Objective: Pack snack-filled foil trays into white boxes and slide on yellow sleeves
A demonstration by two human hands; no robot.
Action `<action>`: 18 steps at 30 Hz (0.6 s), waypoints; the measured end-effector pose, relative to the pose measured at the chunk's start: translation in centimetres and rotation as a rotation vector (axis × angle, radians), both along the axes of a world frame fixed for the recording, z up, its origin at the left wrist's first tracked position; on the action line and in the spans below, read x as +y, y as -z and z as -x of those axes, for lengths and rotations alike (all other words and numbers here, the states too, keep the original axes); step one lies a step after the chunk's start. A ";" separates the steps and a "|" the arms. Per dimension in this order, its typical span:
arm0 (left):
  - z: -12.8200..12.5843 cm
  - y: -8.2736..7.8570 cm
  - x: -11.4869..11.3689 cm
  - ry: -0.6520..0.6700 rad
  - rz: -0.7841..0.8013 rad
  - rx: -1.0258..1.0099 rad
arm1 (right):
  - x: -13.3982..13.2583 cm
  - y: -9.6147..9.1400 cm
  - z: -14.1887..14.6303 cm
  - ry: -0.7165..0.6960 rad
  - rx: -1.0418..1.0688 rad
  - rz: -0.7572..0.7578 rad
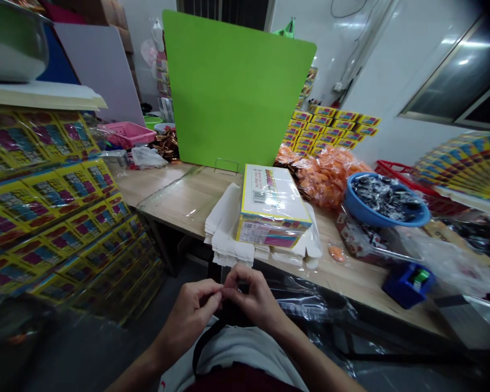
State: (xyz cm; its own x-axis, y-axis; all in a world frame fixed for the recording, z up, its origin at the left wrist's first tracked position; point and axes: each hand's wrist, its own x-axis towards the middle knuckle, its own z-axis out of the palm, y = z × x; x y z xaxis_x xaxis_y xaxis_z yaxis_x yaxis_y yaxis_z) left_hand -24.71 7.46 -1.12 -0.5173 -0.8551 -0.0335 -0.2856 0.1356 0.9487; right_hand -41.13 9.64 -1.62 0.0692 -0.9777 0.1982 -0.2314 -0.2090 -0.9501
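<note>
My left hand [194, 311] and my right hand [251, 296] meet fingertip to fingertip in front of the table edge, above my lap. Both are closed in a pinch. Whatever lies between the fingertips, if anything, is too small to make out. Just beyond them, a yellow-edged white carton [274, 198] with a shiny wrapped surface rests on a stack of flat white cardboard pieces [224, 226]. Neither hand touches the carton. Clear plastic film [310, 305] hangs at the table's front edge, right of my right hand.
A green board [240, 87] stands upright behind the carton. Wrapped yellow boxes [65, 190] are stacked high at left. On the right are orange packets [326, 174], a blue basin [359, 209] of dark packets, a blue tape dispenser [406, 286] and one orange packet [336, 252].
</note>
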 end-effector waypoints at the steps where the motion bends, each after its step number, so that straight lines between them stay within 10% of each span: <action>1: -0.1 0.1 0.0 -0.006 0.025 -0.004 | 0.0 0.0 0.0 -0.008 -0.011 -0.004; 5: -0.4 0.5 -1.2 -0.028 0.081 0.149 | -0.1 0.2 0.2 0.000 -0.040 0.072; 13: 0.7 0.6 -5.8 0.386 0.443 0.018 | 1.3 -0.8 1.0 -0.046 -0.223 0.021; 16: -0.6 1.2 -6.6 0.373 0.564 -0.033 | 4.1 0.3 6.0 0.017 -0.611 -0.086; 18: -1.7 1.7 -7.2 0.367 0.598 -0.072 | 7.7 1.9 12.0 0.322 -0.809 -0.058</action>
